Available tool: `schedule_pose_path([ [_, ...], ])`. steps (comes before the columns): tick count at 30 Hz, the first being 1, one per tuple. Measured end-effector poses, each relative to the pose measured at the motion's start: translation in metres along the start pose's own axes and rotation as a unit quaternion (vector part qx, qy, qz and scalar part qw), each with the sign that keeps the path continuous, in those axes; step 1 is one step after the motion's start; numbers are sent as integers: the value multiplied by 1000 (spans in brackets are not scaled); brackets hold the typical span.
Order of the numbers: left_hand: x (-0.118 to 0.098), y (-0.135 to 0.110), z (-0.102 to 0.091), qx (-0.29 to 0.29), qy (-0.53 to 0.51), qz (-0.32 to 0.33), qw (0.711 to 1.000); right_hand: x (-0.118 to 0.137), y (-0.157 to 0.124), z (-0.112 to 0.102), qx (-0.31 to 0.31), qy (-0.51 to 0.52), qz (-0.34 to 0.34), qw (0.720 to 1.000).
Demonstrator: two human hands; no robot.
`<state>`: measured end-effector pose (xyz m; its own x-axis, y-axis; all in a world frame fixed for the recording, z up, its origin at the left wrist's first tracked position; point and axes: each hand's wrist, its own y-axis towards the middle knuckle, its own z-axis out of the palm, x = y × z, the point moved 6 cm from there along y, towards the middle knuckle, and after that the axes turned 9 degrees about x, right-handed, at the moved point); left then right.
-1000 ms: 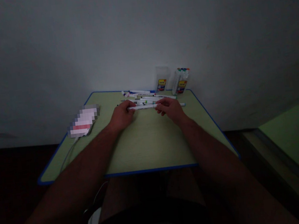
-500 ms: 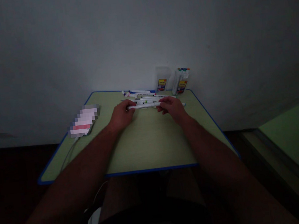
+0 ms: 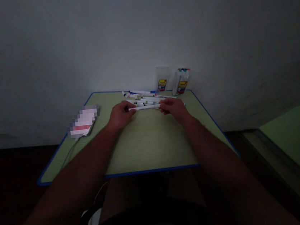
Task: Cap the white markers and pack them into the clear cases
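A slim white marker pen (image 3: 145, 107) lies level between my two hands above the table. My left hand (image 3: 121, 113) pinches its left end between thumb and fingers. At the other end, my right hand (image 3: 174, 108) grips it with the fingertips. Just behind it lies a loose pile of white markers (image 3: 150, 99), partly hidden by the held one and by my hands. Farther back, more white pens (image 3: 139, 92) lie near a blue strip at the table's rear edge.
Two clear plastic cases stand against the wall: one case (image 3: 162, 84) looks see-through, the other case (image 3: 182, 83) holds several colour-tipped markers. A blurred-out phone (image 3: 84, 121) with a cable (image 3: 69, 154) lies on the left of the blue-edged table (image 3: 151, 145).
Both hands keep hold of the marker, which has shifted very slightly. A greenish mark now shows near its right end. The pile and cases have not moved.
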<state>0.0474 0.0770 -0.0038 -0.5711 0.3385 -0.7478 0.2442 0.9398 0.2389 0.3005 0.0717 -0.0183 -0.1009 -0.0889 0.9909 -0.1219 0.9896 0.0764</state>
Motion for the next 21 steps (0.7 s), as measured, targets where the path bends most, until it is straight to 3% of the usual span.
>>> schedule_pose_path([
  [21,3,-1,4,26,-55,-14,998,-7,2,-7,-7,-32,30,999],
])
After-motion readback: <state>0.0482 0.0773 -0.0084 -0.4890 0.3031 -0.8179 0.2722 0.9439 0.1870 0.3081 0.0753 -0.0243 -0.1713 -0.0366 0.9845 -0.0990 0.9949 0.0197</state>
